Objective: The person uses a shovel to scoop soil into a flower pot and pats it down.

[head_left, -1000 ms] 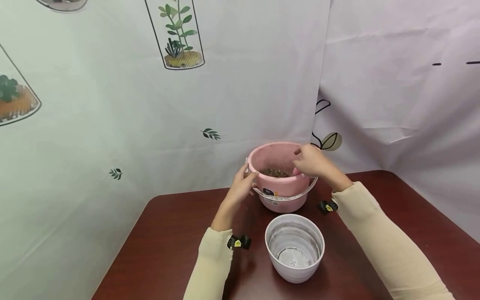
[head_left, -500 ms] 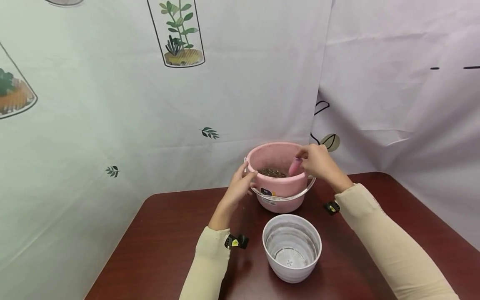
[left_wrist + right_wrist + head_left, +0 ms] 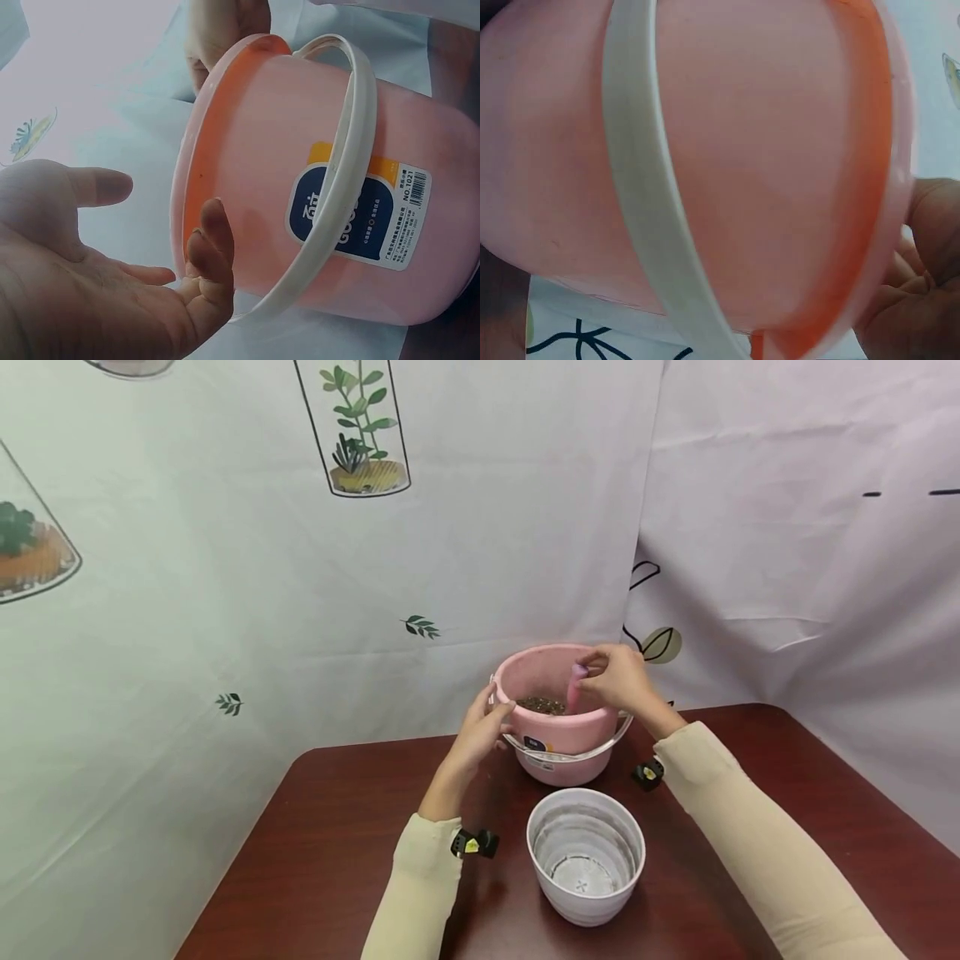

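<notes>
Ahead, I see a dark red table (image 3: pixel 337 827) against pale, leaf-printed cloth walls (image 3: pixel 480 560). A pink bucket (image 3: pixel 566 737) stands behind a white pot (image 3: pixel 564 893). Well apart, the left hand (image 3: pixel 475 733) touches the bucket with loosely extended fingers; the right hand (image 3: pixel 621 679) pinches a small pink tool (image 3: pixel 574 689) at its opening. Only the head view shows tool and soil (image 3: pixel 542 705); only the left wrist's makes the label (image 3: pixel 405 217) readable.
</notes>
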{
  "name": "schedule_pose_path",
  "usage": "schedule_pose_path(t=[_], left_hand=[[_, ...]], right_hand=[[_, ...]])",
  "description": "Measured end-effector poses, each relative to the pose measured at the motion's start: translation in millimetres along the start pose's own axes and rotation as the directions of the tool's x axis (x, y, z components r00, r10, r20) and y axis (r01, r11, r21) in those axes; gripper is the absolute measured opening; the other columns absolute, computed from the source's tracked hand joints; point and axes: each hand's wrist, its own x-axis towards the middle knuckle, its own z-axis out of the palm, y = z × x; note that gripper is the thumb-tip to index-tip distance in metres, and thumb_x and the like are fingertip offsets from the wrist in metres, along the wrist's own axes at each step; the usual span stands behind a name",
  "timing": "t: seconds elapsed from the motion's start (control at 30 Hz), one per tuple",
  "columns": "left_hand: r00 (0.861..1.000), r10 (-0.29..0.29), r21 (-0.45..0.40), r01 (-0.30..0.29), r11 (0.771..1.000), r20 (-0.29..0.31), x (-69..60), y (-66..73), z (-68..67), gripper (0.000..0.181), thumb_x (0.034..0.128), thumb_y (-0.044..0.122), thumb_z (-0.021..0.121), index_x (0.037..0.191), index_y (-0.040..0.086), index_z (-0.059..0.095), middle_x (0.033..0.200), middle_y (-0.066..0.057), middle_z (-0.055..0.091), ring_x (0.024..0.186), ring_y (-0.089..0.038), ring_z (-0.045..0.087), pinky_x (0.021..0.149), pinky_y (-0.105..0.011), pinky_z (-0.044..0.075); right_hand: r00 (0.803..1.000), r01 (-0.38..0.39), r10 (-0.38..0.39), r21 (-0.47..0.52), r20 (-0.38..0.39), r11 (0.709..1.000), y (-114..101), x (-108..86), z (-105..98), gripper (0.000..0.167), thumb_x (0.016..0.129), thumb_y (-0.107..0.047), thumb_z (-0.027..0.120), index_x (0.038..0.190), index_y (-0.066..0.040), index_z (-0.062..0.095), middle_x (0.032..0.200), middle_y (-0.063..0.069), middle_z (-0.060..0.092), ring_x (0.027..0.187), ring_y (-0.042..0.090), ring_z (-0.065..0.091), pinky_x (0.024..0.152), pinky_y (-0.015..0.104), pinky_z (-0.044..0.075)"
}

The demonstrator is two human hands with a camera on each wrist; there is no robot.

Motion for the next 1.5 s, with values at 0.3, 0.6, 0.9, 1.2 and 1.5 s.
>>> schedule_pose_path(t=[0.3, 0.6, 0.9, 1.2, 1.5], left_hand=[[0.992, -0.069, -0.106, 0.058, 0.993, -0.101, 11.3, -5.5, 4.4, 0.056, 0.1032, 0.029, 0.051, 0.151, 0.008, 0.033, 0.115, -0.010, 0.060, 0.064, -0.010, 0.062, 0.048, -0.021, 0.040], [0.983, -0.067, -0.189, 0.034, 0.981, -0.169, 19.3, -16.0, 9.3, 0.046, 0.1019, 0.017, 0.053, 0.145, 0.005, 0.041, 0.116, -0.018, 0.063, 0.054, -0.010, 0.061, 0.042, -0.020, 0.038], [0.979, -0.042, -0.153, 0.011, 0.988, -0.200, 21.0, -14.7, 8.2, 0.049, 0.1009, 0.016, 0.056, 0.145, 0.004, 0.038, 0.108, -0.018, 0.067, 0.048, -0.009, 0.055, 0.042, -0.021, 0.035], [0.977, -0.049, -0.142, 0.019, 0.990, -0.209, 19.4, -13.6, 4.4, 0.050, 0.1014, 0.019, 0.056, 0.144, 0.000, 0.038, 0.109, -0.018, 0.068, 0.048, -0.008, 0.054, 0.042, -0.020, 0.034], [0.976, -0.026, -0.133, -0.004, 0.991, -0.218, 18.2, -12.2, 5.3, 0.051, 0.1004, 0.018, 0.058, 0.145, 0.001, 0.041, 0.107, -0.019, 0.070, 0.048, -0.008, 0.053, 0.041, -0.019, 0.033]], right_hand=[[0.981, -0.121, 0.141, -0.144, 0.132, 0.982, -1.8, 10.6, 4.4, 0.023, 0.086, -0.015, 0.076, 0.089, 0.007, 0.073, 0.082, 0.018, 0.073, 0.076, 0.028, 0.071, 0.064, 0.033, 0.054], [0.903, -0.294, 0.289, -0.035, 0.319, 0.955, -6.8, 16.7, 11.8, 0.022, 0.087, -0.007, 0.073, 0.093, 0.014, 0.070, 0.080, 0.021, 0.073, 0.071, 0.027, 0.073, 0.065, 0.032, 0.058], [0.924, -0.342, 0.317, 0.093, 0.216, 0.935, -2.5, 23.6, 10.4, 0.022, 0.088, -0.003, 0.065, 0.099, 0.016, 0.066, 0.075, 0.020, 0.072, 0.066, 0.024, 0.071, 0.071, 0.036, 0.058], [0.930, -0.350, 0.326, 0.143, 0.169, 0.926, -2.5, 25.6, 9.3, 0.019, 0.090, -0.005, 0.066, 0.096, 0.013, 0.068, 0.076, 0.018, 0.073, 0.075, 0.026, 0.073, 0.074, 0.032, 0.057], [0.953, -0.300, 0.264, 0.323, 0.152, 0.898, -0.8, 22.1, 1.2, 0.020, 0.093, -0.004, 0.064, 0.100, 0.015, 0.065, 0.079, 0.020, 0.073, 0.076, 0.028, 0.074, 0.075, 0.033, 0.057]])
